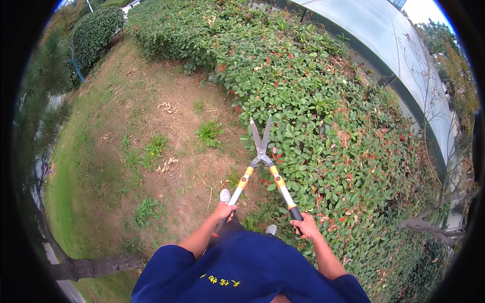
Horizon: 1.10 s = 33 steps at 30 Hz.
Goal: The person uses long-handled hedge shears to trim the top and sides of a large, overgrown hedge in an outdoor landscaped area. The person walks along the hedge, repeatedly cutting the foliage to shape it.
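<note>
A pair of hedge shears is held out before me, its two blades spread in a narrow V. My left hand is closed around one handle, and my right hand grips the black end of the other. The handles have orange collars and silver tubes. Both blade tips point away from me at the near side of a leafy green hedge, which has scattered red and dry brown leaves. The right blade overlaps the hedge leaves in view; whether it touches them I cannot tell.
Left of the hedge lies bare, dry ground with weeds and fallen leaves. A tree trunk stands at lower left. Bare branches rise at right, and a pale panelled structure runs behind the hedge.
</note>
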Each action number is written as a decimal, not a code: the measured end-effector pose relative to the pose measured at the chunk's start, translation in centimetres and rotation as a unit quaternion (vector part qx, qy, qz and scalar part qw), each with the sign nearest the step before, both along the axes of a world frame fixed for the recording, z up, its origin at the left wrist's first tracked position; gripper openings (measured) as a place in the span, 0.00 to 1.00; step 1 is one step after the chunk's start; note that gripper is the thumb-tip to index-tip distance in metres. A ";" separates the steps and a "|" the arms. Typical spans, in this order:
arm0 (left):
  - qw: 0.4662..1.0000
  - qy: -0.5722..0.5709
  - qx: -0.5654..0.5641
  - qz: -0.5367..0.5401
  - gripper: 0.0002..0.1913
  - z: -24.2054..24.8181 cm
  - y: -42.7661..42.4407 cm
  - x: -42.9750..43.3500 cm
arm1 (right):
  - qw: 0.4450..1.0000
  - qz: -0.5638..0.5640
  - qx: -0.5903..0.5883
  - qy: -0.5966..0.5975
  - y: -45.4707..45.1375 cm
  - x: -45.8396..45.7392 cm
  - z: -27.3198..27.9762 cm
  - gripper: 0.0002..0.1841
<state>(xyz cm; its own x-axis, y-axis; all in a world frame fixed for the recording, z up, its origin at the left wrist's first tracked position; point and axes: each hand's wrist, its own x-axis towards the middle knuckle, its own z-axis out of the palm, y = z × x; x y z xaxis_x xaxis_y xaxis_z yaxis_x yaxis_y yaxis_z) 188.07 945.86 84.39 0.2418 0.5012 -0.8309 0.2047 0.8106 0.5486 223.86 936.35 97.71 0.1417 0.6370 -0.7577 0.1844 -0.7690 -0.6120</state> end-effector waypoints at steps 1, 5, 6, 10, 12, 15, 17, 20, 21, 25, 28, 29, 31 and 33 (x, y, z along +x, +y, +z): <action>1.000 -0.006 -0.011 0.000 0.13 -0.1 0.9 -0.8 | 1.000 0.006 -0.015 -0.009 1.3 -0.8 0.6 0.13; 0.999 -0.006 -0.037 0.006 0.14 0.0 3.5 -4.7 | 0.998 0.034 -0.037 -0.027 6.2 -5.0 3.2 0.15; 0.999 0.002 -0.038 0.008 0.14 0.3 4.4 -5.8 | 0.998 0.041 -0.037 -0.028 7.1 -5.9 3.0 0.15; 0.999 0.011 -0.028 0.022 0.12 1.3 8.0 -9.1 | 0.999 0.034 -0.032 -0.004 10.7 -8.7 2.3 0.13; 0.999 0.016 -0.018 0.030 0.10 2.2 9.9 -10.4 | 0.999 0.036 -0.027 0.026 12.8 -9.7 1.7 0.11; 0.999 0.021 -0.007 0.042 0.10 1.6 12.8 -11.6 | 0.999 0.042 -0.001 0.029 16.2 -10.9 0.6 0.10; 0.998 0.028 0.001 0.049 0.11 1.5 15.2 -12.2 | 0.998 0.047 0.008 0.036 19.1 -11.9 0.9 0.10; 0.997 0.052 -0.003 0.064 0.12 1.1 19.4 -12.4 | 0.996 0.049 0.022 0.068 23.9 -12.1 -1.4 0.10; 0.997 0.051 0.004 0.065 0.12 0.7 21.2 -12.3 | 0.995 0.048 0.025 0.081 25.2 -12.1 -2.6 0.10; 0.995 0.063 0.008 0.082 0.10 -2.9 27.3 -12.7 | 0.993 0.056 0.031 0.101 32.2 -13.1 -4.5 0.09; 0.996 0.056 -0.005 0.067 0.10 -2.9 32.1 -11.1 | 0.995 0.061 0.019 0.074 36.7 -11.7 -7.6 0.09; 0.995 0.050 -0.005 0.081 0.09 -3.3 33.2 -10.9 | 0.995 0.059 0.017 0.073 38.2 -11.3 -8.5 0.10; 0.995 0.058 -0.020 0.082 0.09 -3.0 35.7 -10.1 | 0.995 0.065 0.018 0.076 41.1 -11.1 -6.5 0.10; 0.994 0.063 -0.021 0.089 0.09 -2.5 38.2 -8.8 | 0.995 0.063 0.027 0.074 43.6 -10.3 -9.4 0.12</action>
<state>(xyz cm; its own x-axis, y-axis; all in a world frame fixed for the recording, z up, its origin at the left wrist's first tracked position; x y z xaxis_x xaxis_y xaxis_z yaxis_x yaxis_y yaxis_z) 179.27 984.10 81.84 0.0459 0.4909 -0.8700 0.1203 0.8618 0.4927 213.52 980.00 88.35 -0.0532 0.6827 -0.7288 0.1819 -0.7110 -0.6793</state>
